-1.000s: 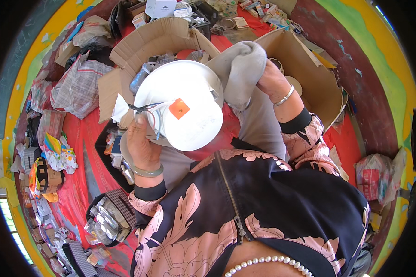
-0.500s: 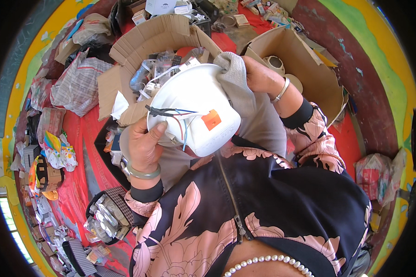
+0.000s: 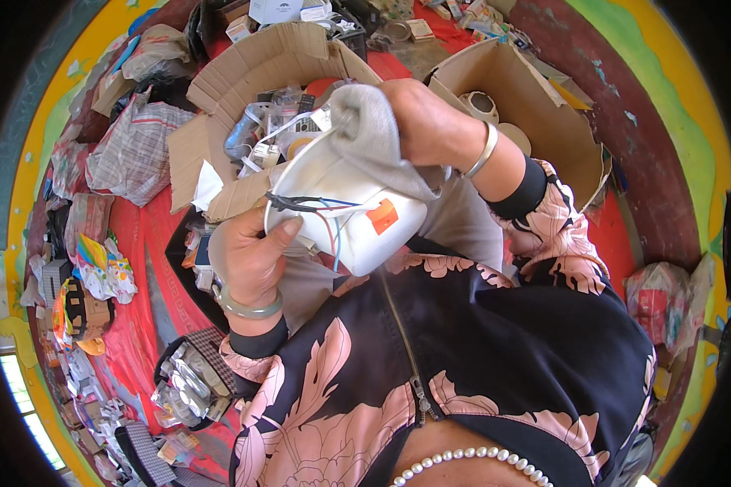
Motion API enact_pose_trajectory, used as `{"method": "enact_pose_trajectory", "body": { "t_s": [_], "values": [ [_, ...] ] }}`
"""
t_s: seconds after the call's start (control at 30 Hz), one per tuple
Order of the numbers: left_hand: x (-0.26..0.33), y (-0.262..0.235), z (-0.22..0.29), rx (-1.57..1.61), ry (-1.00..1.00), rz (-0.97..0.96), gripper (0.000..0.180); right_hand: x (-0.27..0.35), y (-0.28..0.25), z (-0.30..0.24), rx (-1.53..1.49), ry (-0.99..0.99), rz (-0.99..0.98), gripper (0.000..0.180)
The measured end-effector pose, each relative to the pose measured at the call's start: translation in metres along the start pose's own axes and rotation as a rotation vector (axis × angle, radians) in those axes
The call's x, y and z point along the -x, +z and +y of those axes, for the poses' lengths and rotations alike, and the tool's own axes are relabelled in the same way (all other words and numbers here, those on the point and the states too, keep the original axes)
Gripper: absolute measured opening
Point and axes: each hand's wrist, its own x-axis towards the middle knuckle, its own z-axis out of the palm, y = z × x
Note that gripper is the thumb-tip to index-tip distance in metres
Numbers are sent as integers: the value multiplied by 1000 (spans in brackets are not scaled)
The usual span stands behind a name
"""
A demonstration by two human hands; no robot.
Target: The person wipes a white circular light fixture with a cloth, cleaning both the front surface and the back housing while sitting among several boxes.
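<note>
Above my lap I hold a white lamp housing, a deep round shell with an orange sticker and loose blue and brown wires taped together in black. My left hand grips its rim on the left, thumb on the outer wall below the taped wire end. A grey cloth is clutched in my right hand and drapes over the far rim and upper side of the housing. The fingertips of my right hand are partly hidden by the cloth.
Beyond my hands stands an open cardboard box full of small electrical parts. Another cardboard box at the right holds white round pieces. A plaid bag lies at the left on a red sheet, near a bin of parts.
My right hand has moved left with the cloth, which now covers more of the housing's rim and side. The housing has shifted and tilted slightly in my left hand.
</note>
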Motion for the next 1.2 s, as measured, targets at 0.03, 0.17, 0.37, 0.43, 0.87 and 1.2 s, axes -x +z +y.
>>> {"method": "enact_pose_trajectory", "body": {
  "t_s": [0.03,0.17,0.37,0.43,0.87,1.2],
  "values": [
    [1,3,-3,25,-21,11,20,-2,6,-4,76,-99,27,27],
    [-9,6,-15,122,-46,17,20,0,15,-2,140,-201,173,31],
    [-8,-7,-15,289,-80,157,19,19,-17,39,-758,296,754,20],
    [-7,-11,-16,275,-87,206,20,25,-28,34,-857,334,842,20],
    [-13,16,-9,143,-83,103,19,-7,24,-17,45,-247,72,28],
    [-9,14,-13,233,-70,183,22,3,1,1,-80,-201,-207,37]
  ]
}}
